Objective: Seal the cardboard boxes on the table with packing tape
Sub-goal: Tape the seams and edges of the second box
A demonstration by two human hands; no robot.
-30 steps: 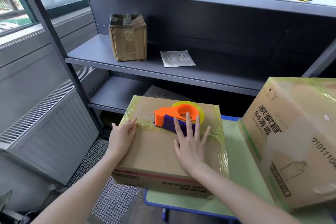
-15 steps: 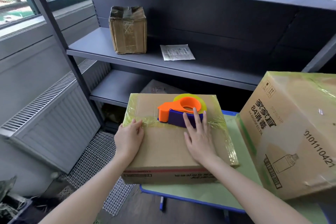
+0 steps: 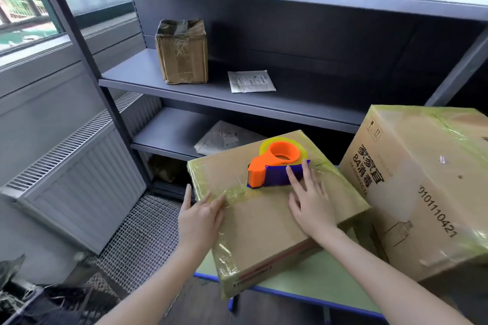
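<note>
Tape lies in a glossy strip across the top of the flat cardboard box, from its left edge toward the tape dispenser, which rests on the lid near the far side, orange head pointing left. I judge the dispenser sits there so the strip stays attached to the roll while I press it down. The box sits on the green table, overhanging the table's left edge, with its right corner just beside the larger taped box. My left hand lies flat and open at the box's left edge, fingers straight, fingertips on the end of the strip; it grips nothing and seems to pin the tape and steady the box. My right hand is also open, fingers spread, palm on the cardboard, with the fingertips touching the dispenser's purple body but not wrapped round it. From this I judge the seam strip is laid but not yet cut, and the right hand is placed to take up the dispenser.
</note>
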